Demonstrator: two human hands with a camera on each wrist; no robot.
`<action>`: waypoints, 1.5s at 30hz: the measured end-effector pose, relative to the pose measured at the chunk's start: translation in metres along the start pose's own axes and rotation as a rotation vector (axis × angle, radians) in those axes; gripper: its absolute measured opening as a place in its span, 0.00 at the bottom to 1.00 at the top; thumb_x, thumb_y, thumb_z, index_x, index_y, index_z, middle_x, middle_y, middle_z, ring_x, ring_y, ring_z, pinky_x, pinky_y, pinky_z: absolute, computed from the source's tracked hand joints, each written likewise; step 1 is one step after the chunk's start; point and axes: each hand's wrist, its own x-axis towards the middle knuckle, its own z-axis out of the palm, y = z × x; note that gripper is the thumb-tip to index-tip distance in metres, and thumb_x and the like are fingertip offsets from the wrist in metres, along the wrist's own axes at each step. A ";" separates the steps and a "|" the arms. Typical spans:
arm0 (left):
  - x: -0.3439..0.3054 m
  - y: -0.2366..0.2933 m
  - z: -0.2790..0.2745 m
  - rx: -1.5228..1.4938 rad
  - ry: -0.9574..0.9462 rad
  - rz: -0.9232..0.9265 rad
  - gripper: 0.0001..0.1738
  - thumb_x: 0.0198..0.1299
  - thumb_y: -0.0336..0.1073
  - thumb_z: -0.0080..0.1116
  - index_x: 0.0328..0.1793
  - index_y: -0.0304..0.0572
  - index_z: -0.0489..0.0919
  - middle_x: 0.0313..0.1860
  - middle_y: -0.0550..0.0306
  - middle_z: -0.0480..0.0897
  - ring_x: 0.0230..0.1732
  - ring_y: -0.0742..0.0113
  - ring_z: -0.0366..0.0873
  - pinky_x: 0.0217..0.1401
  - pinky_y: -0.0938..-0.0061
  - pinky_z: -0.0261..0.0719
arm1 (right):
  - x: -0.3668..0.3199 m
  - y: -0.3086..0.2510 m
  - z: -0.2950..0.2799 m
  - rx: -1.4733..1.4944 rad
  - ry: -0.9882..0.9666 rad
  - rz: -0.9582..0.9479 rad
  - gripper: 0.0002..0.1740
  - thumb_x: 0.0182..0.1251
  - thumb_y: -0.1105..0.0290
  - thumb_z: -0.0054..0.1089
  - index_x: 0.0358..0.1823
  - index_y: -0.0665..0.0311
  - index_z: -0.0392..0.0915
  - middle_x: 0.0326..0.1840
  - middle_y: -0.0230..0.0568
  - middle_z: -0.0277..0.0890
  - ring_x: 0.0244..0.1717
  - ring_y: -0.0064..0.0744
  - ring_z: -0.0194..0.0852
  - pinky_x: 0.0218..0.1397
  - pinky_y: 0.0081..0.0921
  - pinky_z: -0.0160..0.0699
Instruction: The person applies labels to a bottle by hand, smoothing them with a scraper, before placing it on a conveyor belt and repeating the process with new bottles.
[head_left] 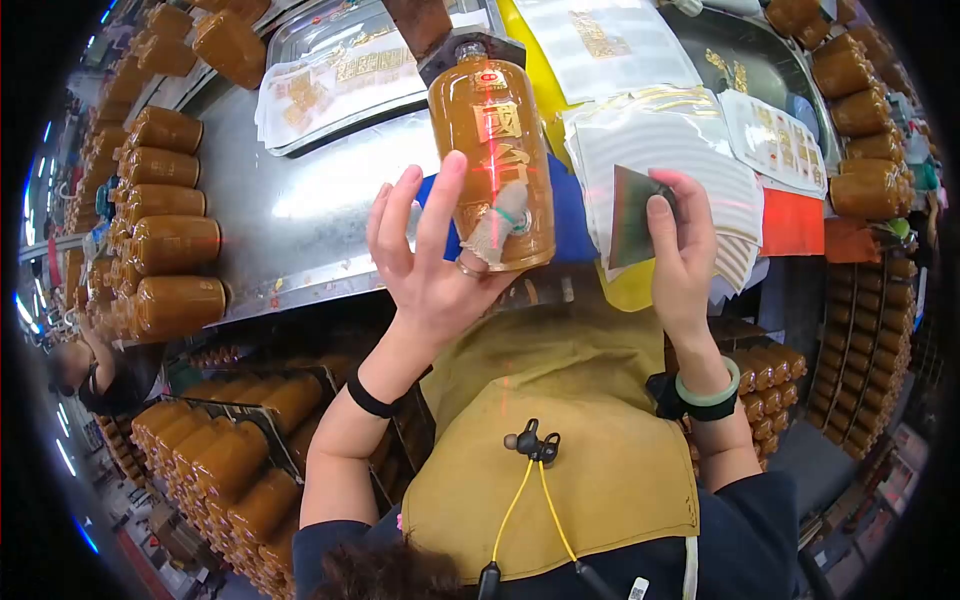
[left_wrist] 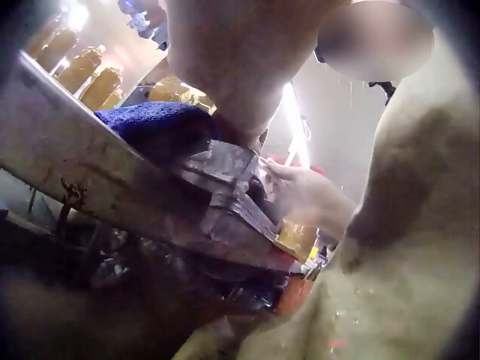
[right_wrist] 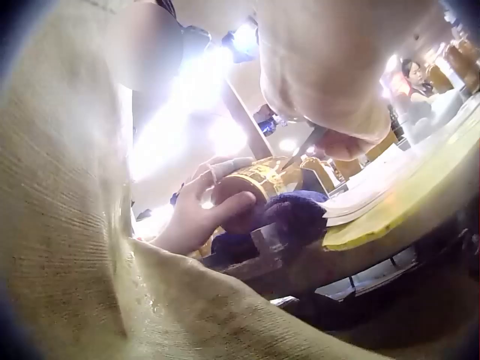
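Note:
A glossy brown bottle (head_left: 492, 150) with gold characters lies on its side, its neck at a dark metal holder (head_left: 470, 58). My left hand (head_left: 430, 275) holds its base end: a finger in a cloth cover (head_left: 492, 228) rests on the glaze while the other fingers spread beside it. In the right wrist view, the left thumb (right_wrist: 238, 210) lies against the bottle's base. My right hand (head_left: 682, 255) pinches a dark, flat scraper (head_left: 632, 215) between thumb and fingers, to the right of the bottle. A red light line runs along the bottle's gold characters.
Blue cloth (head_left: 572, 215) lies under the bottle. White decal sheets (head_left: 660, 140) are stacked at right, near a red sheet (head_left: 793, 222). More sheets (head_left: 330, 85) lie in a metal tray at left. Brown bottles (head_left: 175, 245) line the metal table's left side, with others racked below.

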 end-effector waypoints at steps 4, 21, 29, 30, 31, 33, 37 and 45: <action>-0.011 0.006 0.000 0.000 -0.012 0.004 0.12 0.67 0.44 0.67 0.55 0.66 0.88 0.72 0.52 0.79 0.70 0.48 0.69 0.68 0.53 0.73 | 0.011 -0.010 0.003 -0.067 -0.061 -0.113 0.16 0.81 0.74 0.56 0.66 0.68 0.74 0.53 0.35 0.77 0.51 0.21 0.73 0.58 0.20 0.71; -0.022 0.014 -0.004 -0.536 -0.069 -0.531 0.63 0.46 0.35 0.84 0.84 0.27 0.56 0.72 0.44 0.77 0.70 0.49 0.72 0.75 0.58 0.66 | 0.111 -0.054 0.075 -0.637 -0.331 -1.101 0.17 0.55 0.69 0.67 0.48 0.53 0.83 0.42 0.28 0.84 0.41 0.34 0.76 0.45 0.36 0.76; -0.030 0.006 -0.006 -0.466 -0.213 -0.500 0.59 0.43 0.33 0.83 0.83 0.32 0.63 0.73 0.45 0.77 0.69 0.46 0.67 0.77 0.57 0.62 | 0.060 -0.053 0.064 -0.376 -0.659 -1.334 0.15 0.59 0.68 0.65 0.49 0.49 0.87 0.33 0.21 0.77 0.31 0.27 0.68 0.36 0.28 0.69; -0.029 0.009 -0.002 -0.482 -0.152 -0.539 0.57 0.43 0.32 0.82 0.82 0.33 0.65 0.72 0.46 0.78 0.69 0.46 0.67 0.77 0.56 0.62 | 0.066 -0.058 0.062 -0.561 -0.634 -1.239 0.09 0.60 0.64 0.65 0.40 0.53 0.80 0.35 0.28 0.75 0.37 0.30 0.73 0.42 0.31 0.73; -0.029 0.013 0.002 -0.506 -0.093 -0.574 0.55 0.43 0.32 0.82 0.81 0.34 0.66 0.71 0.47 0.79 0.68 0.46 0.68 0.77 0.56 0.62 | 0.083 -0.054 0.066 -0.554 -0.500 -1.126 0.10 0.59 0.66 0.69 0.42 0.55 0.81 0.33 0.28 0.77 0.34 0.30 0.73 0.42 0.31 0.72; -0.026 0.011 0.001 -0.378 -0.158 -0.561 0.49 0.48 0.31 0.81 0.79 0.36 0.70 0.70 0.43 0.78 0.71 0.50 0.74 0.76 0.61 0.69 | 0.122 -0.053 0.063 -0.699 -0.178 -1.132 0.12 0.58 0.68 0.72 0.44 0.55 0.82 0.33 0.29 0.81 0.33 0.32 0.75 0.43 0.33 0.72; -0.003 0.013 -0.022 -0.291 -0.117 -0.285 0.40 0.42 0.25 0.78 0.68 0.41 0.83 0.71 0.48 0.82 0.67 0.52 0.80 0.77 0.54 0.61 | 0.139 -0.056 0.045 -0.452 -0.010 -0.944 0.12 0.68 0.72 0.66 0.51 0.59 0.80 0.40 0.38 0.84 0.41 0.44 0.82 0.51 0.38 0.76; 0.006 0.022 -0.007 -0.419 -0.062 -0.413 0.57 0.41 0.32 0.84 0.82 0.42 0.68 0.81 0.43 0.69 0.79 0.49 0.66 0.80 0.54 0.58 | 0.121 -0.033 -0.053 -0.487 -0.140 -0.199 0.19 0.69 0.61 0.74 0.39 0.60 0.70 0.31 0.24 0.65 0.31 0.14 0.57 0.34 0.17 0.61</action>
